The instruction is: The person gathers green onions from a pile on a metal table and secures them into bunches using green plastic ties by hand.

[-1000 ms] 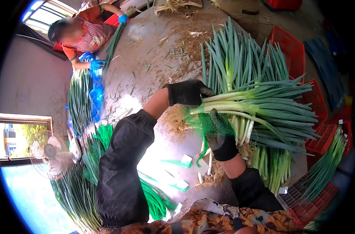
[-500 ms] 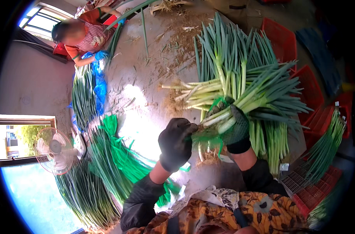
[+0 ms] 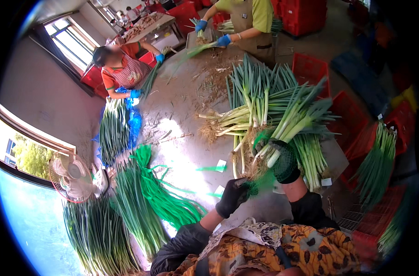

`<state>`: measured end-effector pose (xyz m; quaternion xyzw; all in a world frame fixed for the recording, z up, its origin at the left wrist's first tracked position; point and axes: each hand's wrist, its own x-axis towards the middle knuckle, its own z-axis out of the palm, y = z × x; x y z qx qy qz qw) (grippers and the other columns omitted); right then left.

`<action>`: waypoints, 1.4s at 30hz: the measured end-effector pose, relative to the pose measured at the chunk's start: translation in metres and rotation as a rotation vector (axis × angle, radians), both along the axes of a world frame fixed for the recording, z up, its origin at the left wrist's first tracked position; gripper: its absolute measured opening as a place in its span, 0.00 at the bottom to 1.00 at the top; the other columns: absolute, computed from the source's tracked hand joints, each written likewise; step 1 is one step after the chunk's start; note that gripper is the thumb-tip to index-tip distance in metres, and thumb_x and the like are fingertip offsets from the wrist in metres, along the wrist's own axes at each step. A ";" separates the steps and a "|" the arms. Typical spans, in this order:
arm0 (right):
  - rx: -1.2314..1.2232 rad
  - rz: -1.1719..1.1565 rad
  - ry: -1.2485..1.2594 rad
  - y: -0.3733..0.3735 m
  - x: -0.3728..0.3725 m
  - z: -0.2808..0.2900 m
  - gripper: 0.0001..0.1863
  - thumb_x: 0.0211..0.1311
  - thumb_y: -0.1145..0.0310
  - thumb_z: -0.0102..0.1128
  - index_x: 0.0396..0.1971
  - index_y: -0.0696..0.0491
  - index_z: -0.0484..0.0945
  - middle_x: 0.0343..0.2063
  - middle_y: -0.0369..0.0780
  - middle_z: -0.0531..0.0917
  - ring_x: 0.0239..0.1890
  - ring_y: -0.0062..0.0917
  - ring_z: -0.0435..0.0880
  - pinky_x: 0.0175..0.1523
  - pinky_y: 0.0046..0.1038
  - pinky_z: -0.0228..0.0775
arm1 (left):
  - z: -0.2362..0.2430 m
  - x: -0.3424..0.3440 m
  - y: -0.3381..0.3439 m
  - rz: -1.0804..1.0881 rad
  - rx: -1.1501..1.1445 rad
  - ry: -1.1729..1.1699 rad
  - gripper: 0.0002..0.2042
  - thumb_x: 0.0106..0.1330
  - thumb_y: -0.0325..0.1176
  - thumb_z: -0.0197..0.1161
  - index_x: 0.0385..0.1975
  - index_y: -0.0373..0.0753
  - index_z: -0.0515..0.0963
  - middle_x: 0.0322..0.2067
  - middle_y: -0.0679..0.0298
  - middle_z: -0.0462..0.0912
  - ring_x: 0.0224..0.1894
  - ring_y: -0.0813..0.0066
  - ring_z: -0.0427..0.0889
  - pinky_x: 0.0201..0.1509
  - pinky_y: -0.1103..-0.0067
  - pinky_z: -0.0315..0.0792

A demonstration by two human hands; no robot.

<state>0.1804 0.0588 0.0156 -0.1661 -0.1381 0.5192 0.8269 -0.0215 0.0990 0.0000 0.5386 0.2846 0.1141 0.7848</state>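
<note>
In black gloves, I work over a bunch of green onions (image 3: 290, 122) with white stalks and roots. My right hand (image 3: 285, 162) is wrapped round the lower stalks, leaves pointing away to the upper right. My left hand (image 3: 234, 197) is closed in a pinch on green netting (image 3: 261, 183), which hangs below the roots and also lies about my right hand. Beyond them on the table (image 3: 182, 103), a pile of loose green onions (image 3: 246, 110) is heaped, some upright, some crosswise.
Green net strips (image 3: 168, 188) lie left beside laid-out green onions (image 3: 135, 207). A fan (image 3: 71, 172) stands by the window. Red crates (image 3: 310, 76) line the right. Two co-workers in blue gloves handle green onions, one at the far left (image 3: 124, 69), one across the table (image 3: 246, 27).
My left hand has moved down and away from the stalks, drawing the netting out. The bunch has tipped more upright in my right hand. The view has shifted, showing the far co-worker.
</note>
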 end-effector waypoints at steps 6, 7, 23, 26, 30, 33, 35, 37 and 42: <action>-0.364 -0.140 -0.982 -0.078 -0.033 -0.008 0.19 0.49 0.66 0.70 0.41 0.59 0.79 0.33 0.43 0.84 0.37 0.32 0.84 0.44 0.32 0.76 | -0.031 -0.038 -0.021 -0.177 -0.632 0.044 0.11 0.69 0.38 0.46 0.40 0.38 0.71 0.26 0.62 0.75 0.17 0.76 0.68 0.20 0.82 0.62; -0.425 -0.192 -1.177 -0.092 -0.039 -0.002 0.22 0.48 0.66 0.71 0.43 0.59 0.78 0.36 0.44 0.84 0.37 0.33 0.84 0.45 0.32 0.75 | -0.028 -0.039 -0.019 -0.161 -0.900 -0.023 0.11 0.68 0.36 0.48 0.42 0.37 0.72 0.32 0.58 0.77 0.22 0.72 0.73 0.24 0.79 0.68; -0.007 -0.490 -2.025 -0.205 -0.228 0.066 0.09 0.47 0.63 0.61 0.24 0.53 0.77 0.22 0.41 0.80 0.22 0.32 0.80 0.31 0.33 0.73 | -0.062 -0.094 -0.082 -0.288 -0.556 -0.014 0.10 0.66 0.34 0.54 0.41 0.35 0.75 0.22 0.64 0.74 0.21 0.73 0.71 0.25 0.75 0.68; 0.165 -0.439 -2.099 -0.209 -0.273 0.043 0.08 0.39 0.65 0.58 0.18 0.52 0.71 0.16 0.41 0.74 0.18 0.36 0.76 0.27 0.38 0.69 | -0.041 -0.085 -0.117 -0.370 -0.436 0.046 0.11 0.66 0.34 0.54 0.41 0.35 0.76 0.20 0.65 0.73 0.18 0.76 0.70 0.22 0.77 0.67; 0.168 -0.113 -2.049 -0.239 -0.287 0.052 0.10 0.42 0.62 0.57 0.25 0.51 0.75 0.20 0.42 0.75 0.24 0.38 0.77 0.34 0.40 0.68 | 0.007 -0.073 -0.134 -0.421 -0.090 0.087 0.12 0.66 0.34 0.55 0.42 0.35 0.77 0.17 0.67 0.72 0.15 0.80 0.69 0.19 0.80 0.65; 0.012 -0.125 -2.246 -0.269 -0.265 0.048 0.13 0.40 0.62 0.58 0.28 0.51 0.76 0.21 0.42 0.76 0.26 0.38 0.77 0.35 0.42 0.67 | 0.049 -0.083 -0.144 -0.464 0.992 -0.285 0.08 0.64 0.30 0.56 0.39 0.37 0.79 0.17 0.69 0.73 0.16 0.80 0.71 0.22 0.81 0.66; 0.022 -0.272 -2.211 -0.290 -0.248 0.037 0.14 0.40 0.62 0.59 0.30 0.51 0.76 0.23 0.41 0.76 0.28 0.38 0.77 0.37 0.41 0.67 | 0.065 -0.089 -0.147 -0.325 1.598 -0.279 0.05 0.61 0.26 0.58 0.33 0.36 0.80 0.24 0.66 0.80 0.23 0.73 0.75 0.33 0.79 0.72; 0.001 -0.236 -2.172 -0.311 -0.231 0.040 0.09 0.42 0.63 0.58 0.26 0.49 0.74 0.22 0.39 0.77 0.28 0.37 0.78 0.36 0.38 0.68 | 0.075 -0.101 -0.187 -0.266 0.812 -0.102 0.04 0.59 0.22 0.60 0.30 0.33 0.82 0.26 0.65 0.83 0.26 0.82 0.77 0.33 0.82 0.72; -0.015 -0.171 -1.855 -0.381 -0.213 0.013 0.24 0.55 0.62 0.60 0.51 0.58 0.73 0.49 0.52 0.76 0.53 0.41 0.76 0.60 0.38 0.66 | 0.092 -0.115 -0.266 -0.143 0.698 -0.038 0.05 0.62 0.24 0.60 0.34 0.35 0.82 0.28 0.69 0.83 0.23 0.87 0.72 0.26 0.85 0.68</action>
